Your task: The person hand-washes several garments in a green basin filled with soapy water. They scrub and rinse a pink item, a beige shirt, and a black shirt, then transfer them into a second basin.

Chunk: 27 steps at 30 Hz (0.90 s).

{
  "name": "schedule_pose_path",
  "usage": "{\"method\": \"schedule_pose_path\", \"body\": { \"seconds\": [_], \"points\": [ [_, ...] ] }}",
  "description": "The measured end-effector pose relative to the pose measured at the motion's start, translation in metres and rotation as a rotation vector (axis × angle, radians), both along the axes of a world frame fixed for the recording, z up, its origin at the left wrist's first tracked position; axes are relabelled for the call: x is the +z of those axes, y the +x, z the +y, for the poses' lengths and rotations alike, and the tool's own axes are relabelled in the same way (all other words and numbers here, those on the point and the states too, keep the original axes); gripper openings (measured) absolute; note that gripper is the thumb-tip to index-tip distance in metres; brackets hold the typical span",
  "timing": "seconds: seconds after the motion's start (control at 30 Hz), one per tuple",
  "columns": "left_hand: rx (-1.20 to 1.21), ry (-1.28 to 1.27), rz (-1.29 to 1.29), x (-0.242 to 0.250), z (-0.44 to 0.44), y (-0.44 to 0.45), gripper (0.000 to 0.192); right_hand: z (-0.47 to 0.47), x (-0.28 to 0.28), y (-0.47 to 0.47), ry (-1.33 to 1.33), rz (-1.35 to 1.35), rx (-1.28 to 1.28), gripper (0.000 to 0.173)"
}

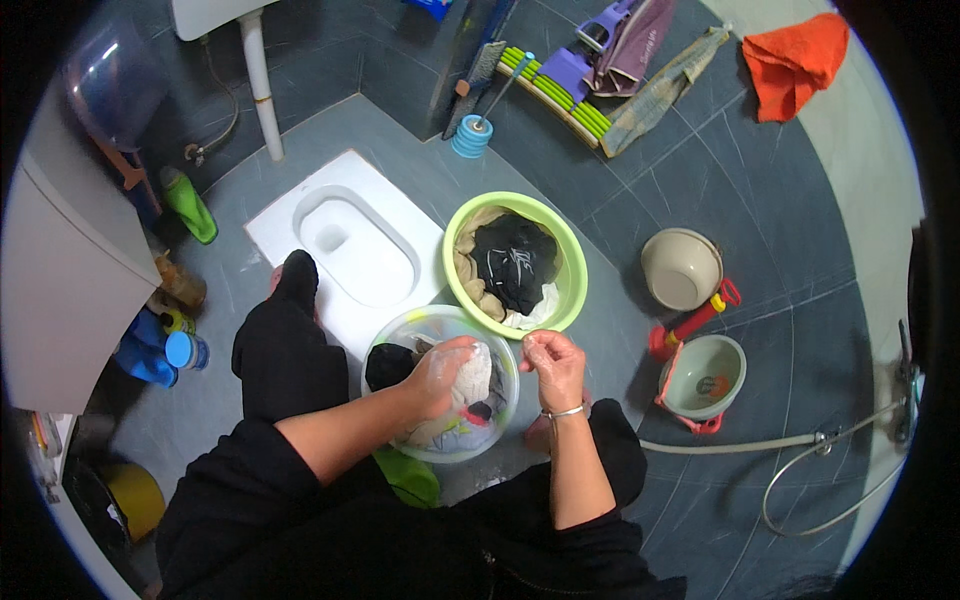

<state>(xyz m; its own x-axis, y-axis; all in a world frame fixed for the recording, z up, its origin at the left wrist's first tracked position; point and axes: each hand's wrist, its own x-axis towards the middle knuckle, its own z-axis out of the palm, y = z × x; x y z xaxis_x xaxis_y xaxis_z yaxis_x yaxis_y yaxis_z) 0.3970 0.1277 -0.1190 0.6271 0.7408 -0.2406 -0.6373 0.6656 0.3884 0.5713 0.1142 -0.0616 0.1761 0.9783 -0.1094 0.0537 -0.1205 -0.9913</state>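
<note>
My left hand [435, 381], wet with suds, grips a bunched white cloth [474, 375], perhaps a sock. It is above a translucent plastic basin [513, 401] of wet laundry, where a black cloth [390, 366] and pale, patterned pieces show. To the basin's right, my right hand [556, 373] is raised with curled fingers and a bangle on the wrist. Nothing shows in its grasp. Just beyond it stands a light green tub [576, 274] holding a black garment [517, 255] over beige and white cloth.
A squat toilet [352, 247] is set in the floor ahead. Beige [681, 270] and grey-green [705, 379] buckets hang at the right wall beside a red plunger-like tool [686, 322]. A shower hose [727, 448] runs there. At left are a cabinet [82, 247] and a blue-lidded jar [186, 350].
</note>
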Motion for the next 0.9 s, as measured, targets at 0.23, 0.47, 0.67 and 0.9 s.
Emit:
{"method": "schedule_pose_path", "body": {
  "seconds": [0.23,0.47,0.67,0.9],
  "points": [
    [0.126,-0.138,0.148,0.006,0.005,-0.006,0.014,0.027,-0.004,-0.034,-0.047,0.228,0.202,0.014],
    [0.201,-0.241,0.122,0.017,0.006,-0.021,0.011,0.066,-0.016,-0.065,-0.044,0.200,0.323,0.012],
    [0.224,-0.240,0.137,0.004,0.009,-0.032,0.012,0.081,-0.035,-0.076,-0.051,0.159,0.326,0.009],
    [0.245,-0.311,0.213,-0.001,0.006,-0.029,0.013,0.102,-0.031,-0.094,-0.062,0.131,0.372,0.034]
  ]
}}
